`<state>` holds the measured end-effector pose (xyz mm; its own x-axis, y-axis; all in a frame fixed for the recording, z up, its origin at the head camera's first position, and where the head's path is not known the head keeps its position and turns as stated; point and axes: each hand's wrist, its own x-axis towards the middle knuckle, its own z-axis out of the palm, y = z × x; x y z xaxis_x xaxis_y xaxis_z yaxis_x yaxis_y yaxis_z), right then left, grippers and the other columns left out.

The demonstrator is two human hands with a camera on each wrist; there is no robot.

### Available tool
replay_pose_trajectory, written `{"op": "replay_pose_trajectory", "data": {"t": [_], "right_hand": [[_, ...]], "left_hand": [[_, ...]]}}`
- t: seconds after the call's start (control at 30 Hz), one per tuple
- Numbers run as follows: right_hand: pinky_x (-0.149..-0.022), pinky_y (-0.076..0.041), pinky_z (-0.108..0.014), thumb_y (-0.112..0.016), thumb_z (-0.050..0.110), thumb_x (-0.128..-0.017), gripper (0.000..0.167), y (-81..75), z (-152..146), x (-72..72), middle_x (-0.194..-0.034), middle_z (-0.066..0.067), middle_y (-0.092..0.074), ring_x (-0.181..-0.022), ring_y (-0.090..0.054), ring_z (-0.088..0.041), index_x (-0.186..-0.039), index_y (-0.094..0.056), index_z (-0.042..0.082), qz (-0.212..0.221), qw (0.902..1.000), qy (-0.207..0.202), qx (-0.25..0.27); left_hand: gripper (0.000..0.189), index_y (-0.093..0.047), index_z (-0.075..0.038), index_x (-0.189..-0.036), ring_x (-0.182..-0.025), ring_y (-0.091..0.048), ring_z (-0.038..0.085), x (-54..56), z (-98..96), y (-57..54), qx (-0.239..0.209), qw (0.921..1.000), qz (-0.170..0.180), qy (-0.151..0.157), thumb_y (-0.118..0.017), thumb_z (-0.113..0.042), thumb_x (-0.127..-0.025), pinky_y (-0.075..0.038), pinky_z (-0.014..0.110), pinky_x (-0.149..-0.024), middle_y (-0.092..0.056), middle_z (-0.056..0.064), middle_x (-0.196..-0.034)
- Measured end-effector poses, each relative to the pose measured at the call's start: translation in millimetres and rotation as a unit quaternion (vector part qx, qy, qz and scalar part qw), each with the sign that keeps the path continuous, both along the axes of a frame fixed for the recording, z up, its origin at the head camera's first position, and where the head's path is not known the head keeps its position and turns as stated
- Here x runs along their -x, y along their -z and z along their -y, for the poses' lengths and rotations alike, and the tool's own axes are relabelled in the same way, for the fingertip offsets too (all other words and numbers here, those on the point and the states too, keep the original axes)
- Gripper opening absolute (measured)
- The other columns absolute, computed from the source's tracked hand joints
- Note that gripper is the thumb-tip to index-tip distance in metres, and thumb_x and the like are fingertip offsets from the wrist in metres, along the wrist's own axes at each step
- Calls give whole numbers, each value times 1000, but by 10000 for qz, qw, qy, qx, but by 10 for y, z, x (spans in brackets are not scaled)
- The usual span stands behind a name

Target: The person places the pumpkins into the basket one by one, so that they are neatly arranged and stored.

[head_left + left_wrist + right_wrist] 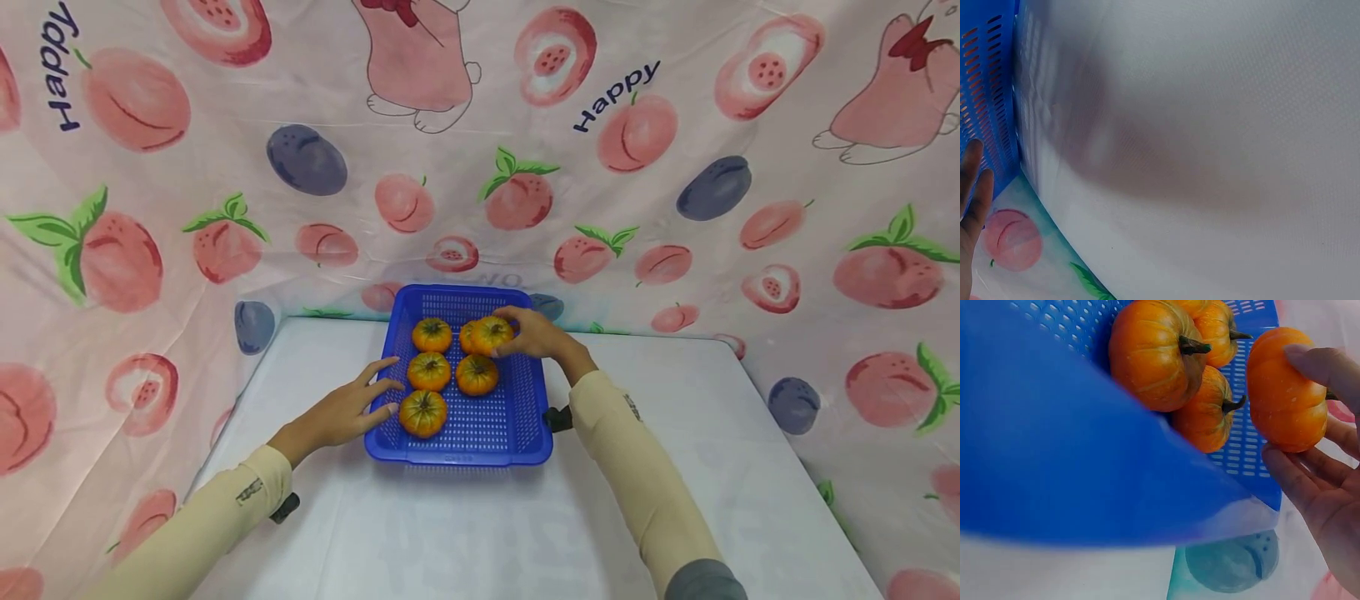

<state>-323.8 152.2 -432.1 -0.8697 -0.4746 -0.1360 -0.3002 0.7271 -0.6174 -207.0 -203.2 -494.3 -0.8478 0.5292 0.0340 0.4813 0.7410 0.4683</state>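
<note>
A blue perforated basket (517,454) holds several small orange pumpkins, among them a front-left pumpkin (423,414) and a middle-right pumpkin (477,375). My right hand (534,334) grips one pumpkin (1288,390) between thumb and fingers, raised above the others near the back right of the basket. Behind it another pumpkin (467,337) is partly hidden. At the basket's left rim is my left hand (341,412), its fingers spread and holding nothing. In the left wrist view, two fingers (980,200) show beside the basket's side wall; whether they touch it I cannot tell.
The basket stands on a white-covered table (652,417), close to its back edge. A pink fruit-print cloth (465,150) hangs behind and at both sides. Dark wrist-camera mounts (558,418) stick out under both sleeves, the right one beside the basket's right wall.
</note>
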Motion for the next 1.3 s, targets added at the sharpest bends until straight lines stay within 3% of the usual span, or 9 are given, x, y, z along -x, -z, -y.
{"op": "replay_pose_trajectory", "data": {"t": [0.3, 0.6, 0.93, 1.1, 1.3], "right_hand": [[-112, -43, -50, -81, 23, -83, 70, 36, 88, 45, -144, -15, -53, -126, -54, -33, -145, -49, 10, 138, 9998, 10, -166], [-115, -40, -50, -79, 23, -85, 71, 7, 164, 67, -147, -15, -51, -131, -51, -33, -146, -46, 10, 294, 9984, 138, -457], [-116, -39, -51, -80, 23, -86, 70, 89, 213, 104, -146, -14, -51, -132, -49, -33, -146, -46, 10, 535, 9968, 281, -529], [-116, -39, -50, -80, 24, -86, 69, 131, 221, 119, -145, -14, -52, -132, -50, -32, -145, -46, 10, 491, 9961, 164, -718], [-118, -36, -50, -81, 27, -85, 70, 77, 235, 101, -147, -14, -50, -136, -47, -32, -145, -47, 12, 589, 9940, -19, -918]], "left_hand": [[47, -58, -18, -139, -130, -55, 42, 1, 6, -1, -29, 10000, -70, -10, -50, -47, -102, -50, 60, -100, -20, 7, -166], [44, -57, -19, -139, -130, -56, 41, 8, 1, -11, -4, 10000, -75, -27, -51, -43, -102, -50, 60, -101, -20, 6, -167], [47, -57, -15, -140, -129, -56, 42, -14, -22, 0, -12, 10000, 39, 26, -50, -44, -103, -49, 61, -101, -19, 7, -166], [47, -56, -16, -140, -131, -54, 42, -13, -25, 21, 27, 10000, 63, 17, -49, -44, -103, -48, 61, -102, -18, 7, -167], [48, -57, -17, -140, -129, -56, 41, 7, -11, 5, 36, 10000, 43, -15, -49, -47, -103, -49, 61, -101, -18, 6, -167]]}}
